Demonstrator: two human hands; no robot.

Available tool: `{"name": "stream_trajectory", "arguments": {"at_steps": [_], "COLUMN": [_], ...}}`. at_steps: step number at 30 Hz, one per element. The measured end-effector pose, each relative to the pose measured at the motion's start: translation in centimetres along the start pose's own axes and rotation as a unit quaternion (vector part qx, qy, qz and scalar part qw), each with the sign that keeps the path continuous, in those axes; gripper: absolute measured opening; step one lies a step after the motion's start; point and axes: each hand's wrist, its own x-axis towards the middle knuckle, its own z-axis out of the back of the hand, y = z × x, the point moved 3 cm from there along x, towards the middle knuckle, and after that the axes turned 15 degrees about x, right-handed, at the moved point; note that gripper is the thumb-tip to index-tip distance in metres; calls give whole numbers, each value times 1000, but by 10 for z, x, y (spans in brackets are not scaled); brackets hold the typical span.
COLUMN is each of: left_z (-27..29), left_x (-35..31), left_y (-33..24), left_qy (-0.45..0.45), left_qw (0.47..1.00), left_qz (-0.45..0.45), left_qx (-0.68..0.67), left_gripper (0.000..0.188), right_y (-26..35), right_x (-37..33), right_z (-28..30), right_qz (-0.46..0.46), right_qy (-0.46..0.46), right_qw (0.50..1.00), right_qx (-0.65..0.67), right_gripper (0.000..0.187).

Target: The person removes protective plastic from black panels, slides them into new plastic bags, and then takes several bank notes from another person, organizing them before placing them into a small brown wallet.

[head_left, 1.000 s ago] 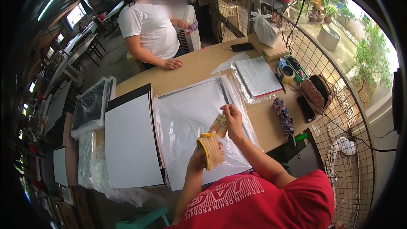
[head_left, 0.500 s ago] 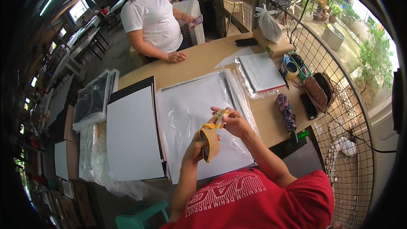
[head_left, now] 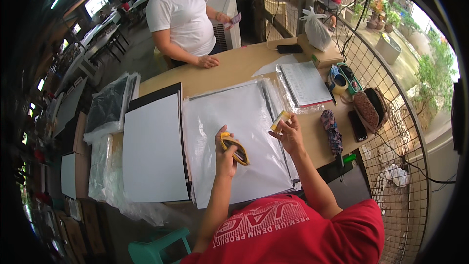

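Observation:
In my left hand [head_left: 226, 159] is a small yellow coin purse [head_left: 238, 152], its zipped mouth gaping and its inside dark. The thumb presses at the mouth. My right hand [head_left: 291, 136] pinches a folded yellow-and-white slip [head_left: 280, 120] that looks like a banknote. Both hands hover over a stack of large white sheets in clear plastic [head_left: 227, 112]. Across the table, a person in a white shirt [head_left: 183, 24] rests one hand [head_left: 208, 61] on the tabletop and holds a purple paper [head_left: 234, 20] in the other.
Left of the stack lies a white board [head_left: 152, 151], with plastic-wrapped dark sheets [head_left: 108, 105] beyond. To the right are a notebook [head_left: 305, 83], tape rolls [head_left: 338, 83], a folded umbrella [head_left: 331, 132], a phone [head_left: 357, 125] and a brown pouch [head_left: 367, 107]. Wire mesh [head_left: 398, 132] borders that side.
My hands have drawn apart. The right has carried the folded slip away to the right, off the purse; the left has turned the purse so its mouth shows.

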Motion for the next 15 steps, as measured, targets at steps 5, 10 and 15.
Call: {"name": "stream_trajectory", "arguments": {"at_steps": [5, 10, 15], "left_z": [10, 10, 13], "left_x": [13, 11, 11], "left_y": [3, 1, 2], "left_qy": [24, 40, 44], "left_qw": [997, 992, 990], "left_qz": [-29, -34, -49], "left_qx": [-67, -110, -123], "left_gripper": [68, 65, 63], "right_y": [11, 8, 15], "right_x": [-29, -21, -27], "right_z": [-28, -7, -13], "right_qz": [11, 1, 17], "right_qy": [-6, 22, 9], "right_qw": [992, 990, 986], "right_qx": [-122, -139, -163], "right_gripper": [45, 35, 29]}}
